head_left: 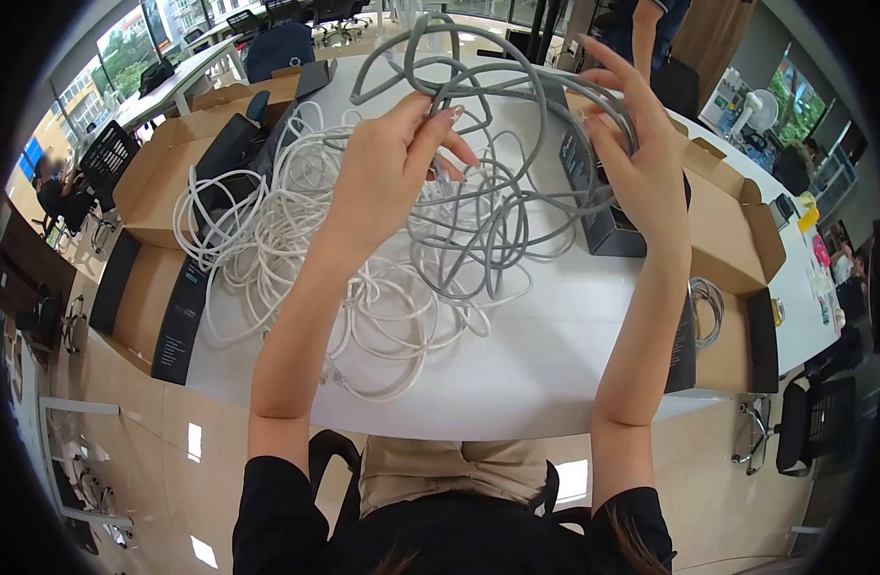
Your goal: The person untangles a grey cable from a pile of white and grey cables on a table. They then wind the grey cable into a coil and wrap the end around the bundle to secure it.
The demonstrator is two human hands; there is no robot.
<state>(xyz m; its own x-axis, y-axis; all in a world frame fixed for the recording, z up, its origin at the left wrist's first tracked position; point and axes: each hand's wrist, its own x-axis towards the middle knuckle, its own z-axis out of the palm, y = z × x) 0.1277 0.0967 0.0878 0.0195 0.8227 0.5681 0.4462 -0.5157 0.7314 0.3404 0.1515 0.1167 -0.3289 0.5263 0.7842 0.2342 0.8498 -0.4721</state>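
Note:
Loops of grey network cable (531, 96) hang in the air between my two hands, over the table. My left hand (390, 163) pinches part of the grey cable between thumb and fingers, and a clear plug seems to sit just below it. My right hand (641, 144) is raised with fingers partly spread, and grey loops pass between its thumb and fingers. More grey cable lies loosely tangled below. Beside it, under my left forearm, spreads a big heap of white cables (296, 206).
Open cardboard boxes (138, 307) stand along the table's left side. On the right, another open box (732, 326) holds a coiled grey cable (708, 311). A dark box (607, 230) stands near my right wrist. A person (651, 29) stands behind the table.

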